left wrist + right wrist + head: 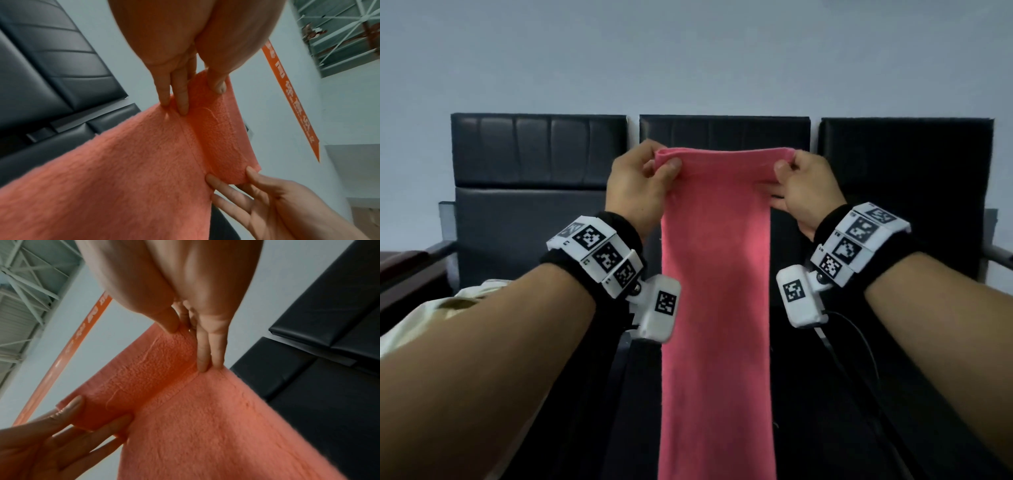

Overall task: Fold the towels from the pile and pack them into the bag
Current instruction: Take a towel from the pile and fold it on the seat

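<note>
A pink towel (715,291) hangs as a long narrow strip in front of me, held up by its top edge and running down past the bottom of the head view. My left hand (650,171) pinches the top left corner between thumb and fingers. My right hand (796,171) pinches the top right corner the same way. In the left wrist view the towel (123,170) is gripped by my left hand (197,91), with the right hand at the far corner. In the right wrist view my right hand (191,337) grips the towel (205,418). A cream bag (448,308) lies low at the left, partly behind my forearm.
A row of black padded seats (537,150) stands against a pale wall behind the towel. A dark armrest (404,267) shows at the far left. A black cable (859,339) trails from the right wrist camera. An orange banner (292,97) hangs on the wall.
</note>
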The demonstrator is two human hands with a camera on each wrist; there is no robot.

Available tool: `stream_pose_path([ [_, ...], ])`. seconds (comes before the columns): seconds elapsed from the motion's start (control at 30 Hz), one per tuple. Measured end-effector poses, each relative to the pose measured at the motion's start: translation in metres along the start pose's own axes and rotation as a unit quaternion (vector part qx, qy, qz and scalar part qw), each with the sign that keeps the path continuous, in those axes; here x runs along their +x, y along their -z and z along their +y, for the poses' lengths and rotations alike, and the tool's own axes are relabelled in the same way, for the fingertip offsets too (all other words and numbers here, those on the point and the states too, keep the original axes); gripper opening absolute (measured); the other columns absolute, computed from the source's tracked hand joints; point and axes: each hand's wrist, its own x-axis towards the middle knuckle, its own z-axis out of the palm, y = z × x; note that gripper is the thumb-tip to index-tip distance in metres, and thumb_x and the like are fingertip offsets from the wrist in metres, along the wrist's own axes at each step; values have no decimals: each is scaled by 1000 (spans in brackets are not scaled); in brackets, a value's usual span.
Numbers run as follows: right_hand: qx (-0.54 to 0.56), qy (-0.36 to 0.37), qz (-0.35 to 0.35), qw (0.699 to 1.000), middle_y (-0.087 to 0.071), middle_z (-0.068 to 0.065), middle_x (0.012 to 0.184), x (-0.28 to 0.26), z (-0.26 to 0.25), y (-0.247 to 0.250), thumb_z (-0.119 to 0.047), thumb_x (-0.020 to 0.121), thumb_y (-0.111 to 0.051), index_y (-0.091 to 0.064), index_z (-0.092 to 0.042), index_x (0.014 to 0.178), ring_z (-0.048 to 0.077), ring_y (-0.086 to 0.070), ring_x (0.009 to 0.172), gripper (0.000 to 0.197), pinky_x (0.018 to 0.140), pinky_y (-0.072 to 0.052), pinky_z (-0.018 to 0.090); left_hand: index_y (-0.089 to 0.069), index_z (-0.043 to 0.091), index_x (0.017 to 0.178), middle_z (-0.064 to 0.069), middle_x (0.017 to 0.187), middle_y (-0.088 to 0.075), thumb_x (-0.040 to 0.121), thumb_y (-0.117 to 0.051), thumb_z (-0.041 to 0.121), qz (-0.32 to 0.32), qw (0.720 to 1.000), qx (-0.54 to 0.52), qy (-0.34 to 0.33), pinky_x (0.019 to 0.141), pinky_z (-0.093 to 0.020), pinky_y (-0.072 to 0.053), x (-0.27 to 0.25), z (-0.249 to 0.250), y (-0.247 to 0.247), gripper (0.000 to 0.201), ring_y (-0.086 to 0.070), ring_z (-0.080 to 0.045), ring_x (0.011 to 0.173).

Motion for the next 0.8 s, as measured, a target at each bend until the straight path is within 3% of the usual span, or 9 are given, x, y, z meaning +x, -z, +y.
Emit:
stream_pose_path([
  [0.07, -6, -5, -2, 1000, -75, 3, 104, 22, 28, -10, -33, 89, -48, -68, -26, 102, 22, -74, 94, 25, 89, -59, 48, -66, 18, 85, -25, 95, -72, 88, -64, 23, 0, 1000, 5, 11, 88, -64, -54, 13, -26, -7, 6, -70, -42, 91],
  [0.17, -2, -12, -13, 1000, -75, 3, 105, 49, 63, -23, -31, 94, -48, -67, -23, 105, 22, -74, 95, 22, 91, -58, 48, -66, 21, 83, -26, 94, -72, 87, -63, 25, 4, 1000, 12, 22, 88, -65, -54, 34, -64, -18, 6, -70, -40, 89],
  [0.27, -12, -16, -13, 1000, -75, 3, 104, 74, 91, -35, -39, 87, -48, -67, -22, 108, 20, -74, 94, 33, 89, -59, 49, -64, 22, 81, -27, 95, -71, 87, -63, 24, 2, 1000, 15, 27, 88, -63, -55, 50, -95, -28, 7, -68, -31, 85],
  [0.4, -26, -4, -9, 1000, -75, 1, 99, 112, 131, -49, -59, 74, -46, -69, -27, 103, 21, -74, 93, 49, 87, -58, 53, -61, 24, 79, -14, 86, -71, 92, -62, 19, -2, 999, 29, 33, 84, -52, -56, 71, -130, -37, 14, -65, -19, 81],
  [0.5, -23, 3, -13, 1000, -75, 0, 99, 137, 148, -56, -62, 69, -43, -69, -29, 103, 20, -73, 94, 54, 89, -57, 52, -61, 23, 80, -8, 86, -70, 97, -62, 13, 0, 999, 38, 39, 80, -39, -56, 89, -152, -42, 20, -64, -14, 80],
  [0.63, -20, -11, -6, 1000, -75, 2, 100, 136, 140, -62, -50, 78, -50, -70, -27, 103, 22, -73, 95, 39, 90, -57, 52, -60, 23, 79, -4, 84, -68, 95, -64, 17, 3, 998, 49, 50, 78, -35, -53, 99, -172, -46, 18, -62, -13, 80],
  [0.8, -23, -50, -16, 998, -74, 15, 97, 107, 161, -56, -34, 80, -54, -68, -23, 86, 30, -73, 92, 19, 87, -59, 53, -62, 23, 77, 0, 78, -67, 82, -65, 31, -40, 993, 56, 99, 80, -39, -52, 67, -198, -46, 10, -61, -15, 78],
])
